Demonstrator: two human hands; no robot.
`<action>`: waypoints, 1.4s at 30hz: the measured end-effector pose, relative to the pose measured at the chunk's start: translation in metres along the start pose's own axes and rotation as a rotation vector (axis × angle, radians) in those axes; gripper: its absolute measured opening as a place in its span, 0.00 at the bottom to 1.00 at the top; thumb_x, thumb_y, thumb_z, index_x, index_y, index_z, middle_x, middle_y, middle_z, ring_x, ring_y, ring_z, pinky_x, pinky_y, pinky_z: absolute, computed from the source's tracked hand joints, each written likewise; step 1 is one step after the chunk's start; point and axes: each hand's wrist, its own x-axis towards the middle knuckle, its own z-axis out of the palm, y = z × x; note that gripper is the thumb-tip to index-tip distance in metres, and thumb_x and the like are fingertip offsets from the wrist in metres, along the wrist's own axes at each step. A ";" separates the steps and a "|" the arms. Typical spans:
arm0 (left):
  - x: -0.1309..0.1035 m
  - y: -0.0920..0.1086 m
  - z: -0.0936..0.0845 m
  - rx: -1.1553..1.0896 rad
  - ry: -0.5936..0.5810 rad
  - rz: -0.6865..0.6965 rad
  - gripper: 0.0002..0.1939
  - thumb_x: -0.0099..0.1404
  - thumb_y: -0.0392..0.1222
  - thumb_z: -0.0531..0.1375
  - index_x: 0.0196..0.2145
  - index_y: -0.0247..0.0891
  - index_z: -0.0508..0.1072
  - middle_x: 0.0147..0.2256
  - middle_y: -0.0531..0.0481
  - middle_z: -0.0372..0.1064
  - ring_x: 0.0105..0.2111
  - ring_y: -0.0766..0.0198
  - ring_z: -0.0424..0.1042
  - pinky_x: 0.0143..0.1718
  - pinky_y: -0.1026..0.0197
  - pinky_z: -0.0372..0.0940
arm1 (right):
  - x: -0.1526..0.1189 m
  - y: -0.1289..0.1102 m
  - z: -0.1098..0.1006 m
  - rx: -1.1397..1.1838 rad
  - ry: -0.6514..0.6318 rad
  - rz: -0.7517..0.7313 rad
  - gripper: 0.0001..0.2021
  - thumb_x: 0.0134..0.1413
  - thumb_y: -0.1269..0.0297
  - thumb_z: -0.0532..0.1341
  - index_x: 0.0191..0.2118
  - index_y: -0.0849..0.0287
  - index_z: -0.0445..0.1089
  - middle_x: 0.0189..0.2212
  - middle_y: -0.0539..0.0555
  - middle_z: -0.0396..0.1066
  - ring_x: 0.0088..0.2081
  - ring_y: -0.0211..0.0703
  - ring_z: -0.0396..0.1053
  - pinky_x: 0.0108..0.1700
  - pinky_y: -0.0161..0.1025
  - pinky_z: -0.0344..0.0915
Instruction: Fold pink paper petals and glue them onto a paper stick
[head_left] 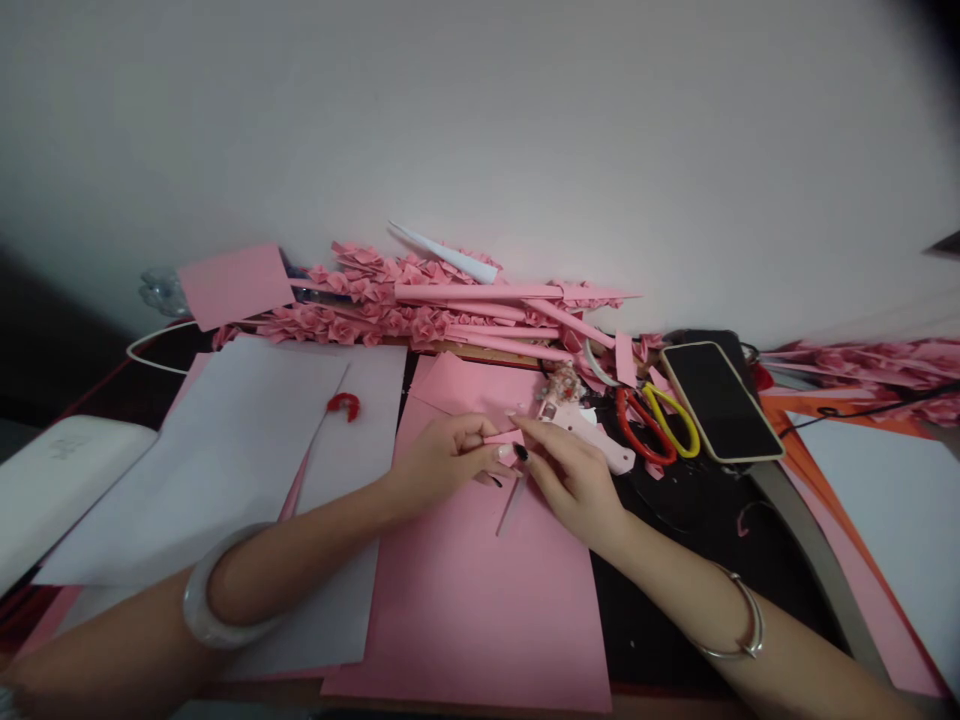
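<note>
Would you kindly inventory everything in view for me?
Paper piece: one, pink, centre, held
Thin strip: one, greyish, centre
Sheets: several, pink, white, orange, centre and sides
Red piece: one, red, left
Paper flowers: many, pink, back
Paper tubes: several, pink, back
Paper cone: one, white, back
Card: one, pink, back left
Clear object: one, back left
White cable: one, back left
Box: one, white, left
Glue gun: one, pale pink, right
Scissor handles: two, red/yellow, right
Phone: one, dark-screened, right
Table: one, black, beneath
Bangles: two, whitish left, silver right
Left hand: one, centre
Right hand: one, centre
</note>
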 end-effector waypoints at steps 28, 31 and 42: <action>-0.002 0.004 0.000 -0.011 -0.056 -0.003 0.10 0.62 0.45 0.57 0.28 0.36 0.65 0.27 0.54 0.69 0.36 0.62 0.76 0.35 0.62 0.69 | 0.002 -0.002 0.001 0.335 0.111 0.103 0.15 0.53 0.76 0.56 0.42 0.53 0.74 0.45 0.55 0.73 0.48 0.46 0.69 0.50 0.48 0.66; -0.002 0.005 0.000 -0.006 -0.054 -0.001 0.10 0.61 0.45 0.57 0.28 0.35 0.66 0.27 0.53 0.71 0.35 0.63 0.75 0.36 0.62 0.69 | 0.003 -0.003 0.003 0.480 0.135 0.171 0.11 0.52 0.75 0.59 0.38 0.54 0.75 0.43 0.56 0.74 0.48 0.46 0.70 0.48 0.46 0.68; -0.002 0.005 0.000 -0.051 -0.080 -0.035 0.12 0.62 0.47 0.57 0.28 0.35 0.66 0.29 0.51 0.71 0.34 0.62 0.76 0.35 0.61 0.70 | 0.000 0.002 0.004 0.402 0.108 0.159 0.09 0.55 0.74 0.58 0.36 0.55 0.74 0.43 0.57 0.74 0.46 0.46 0.71 0.47 0.47 0.67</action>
